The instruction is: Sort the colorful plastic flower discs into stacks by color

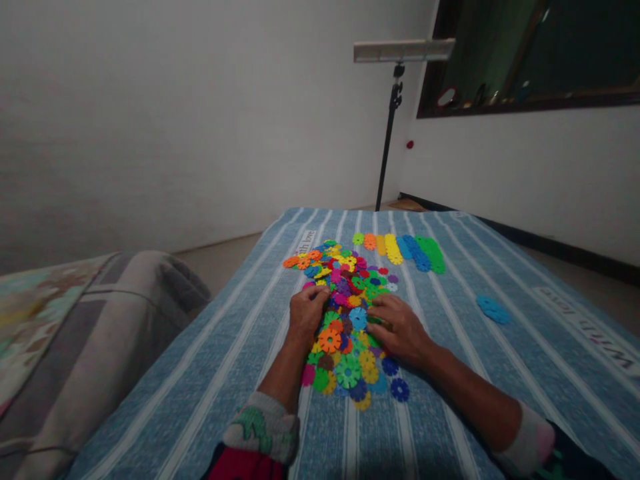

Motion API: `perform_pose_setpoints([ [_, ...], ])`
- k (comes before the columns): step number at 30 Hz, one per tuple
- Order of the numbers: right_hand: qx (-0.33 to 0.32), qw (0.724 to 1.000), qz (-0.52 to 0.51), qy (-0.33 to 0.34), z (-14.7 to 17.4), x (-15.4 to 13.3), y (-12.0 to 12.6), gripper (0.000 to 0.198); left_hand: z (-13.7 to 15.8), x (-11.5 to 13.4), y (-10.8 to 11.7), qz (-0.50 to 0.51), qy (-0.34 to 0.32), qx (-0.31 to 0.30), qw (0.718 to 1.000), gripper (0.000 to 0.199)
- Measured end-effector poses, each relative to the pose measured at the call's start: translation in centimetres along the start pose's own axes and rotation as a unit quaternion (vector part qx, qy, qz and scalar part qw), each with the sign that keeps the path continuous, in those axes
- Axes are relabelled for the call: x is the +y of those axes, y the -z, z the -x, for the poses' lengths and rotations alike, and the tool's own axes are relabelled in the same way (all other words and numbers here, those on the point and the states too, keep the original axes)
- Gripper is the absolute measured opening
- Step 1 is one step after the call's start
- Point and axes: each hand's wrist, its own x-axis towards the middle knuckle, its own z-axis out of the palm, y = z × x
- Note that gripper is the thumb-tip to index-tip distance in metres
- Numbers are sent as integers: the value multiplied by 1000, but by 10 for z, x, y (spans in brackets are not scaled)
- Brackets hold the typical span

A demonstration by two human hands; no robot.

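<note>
A long heap of notched plastic flower discs (354, 300) in many colours lies on the blue striped cloth (230, 333). My left hand (306, 310) is at the heap's left side, its fingers curled together at the discs; whatever they pinch, if anything, is hidden. Across from it, my right hand (400, 327) rests on the right edge, thumb and fingers apart, touching the pile. A light blue disc (357, 319) lies between the hands. Nearer me are an orange disc (330, 341), a green disc (348, 371) and a dark blue disc (400, 389).
Beyond the heap, overlapping rows of discs sorted by colour include a yellow row (393, 249) and a green row (431, 255). A few blue discs (493, 310) lie apart at right. A black stand (387, 140) rises behind the table. A draped grey blanket (135, 300) is at left.
</note>
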Motion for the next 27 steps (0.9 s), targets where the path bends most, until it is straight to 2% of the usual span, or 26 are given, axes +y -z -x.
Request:
perform_pose_setpoints([
  [4, -24, 998, 38, 41, 3, -5, -8, 20, 1, 2, 0, 2, -1, 0, 1000, 28],
  [7, -18, 998, 60, 27, 5, 2, -8, 19, 2, 4, 0, 5, 4, 0, 1000, 29],
  [10, -3, 999, 52, 16, 5, 11, -5, 9, 3, 7, 0, 3, 9, 3, 1000, 28],
  [14, 32, 999, 38, -5, 4, 17, -3, 12, 3, 8, 0, 3, 8, 4, 1000, 27],
  [22, 3, 997, 77, -31, 2, 16, -3, 13, 1, 6, 0, 9, 4, -1, 1000, 29],
  [27, 17, 997, 71, -26, 2, 18, -5, 14, -2, 4, 1, 3, 1, 1, 1000, 26],
])
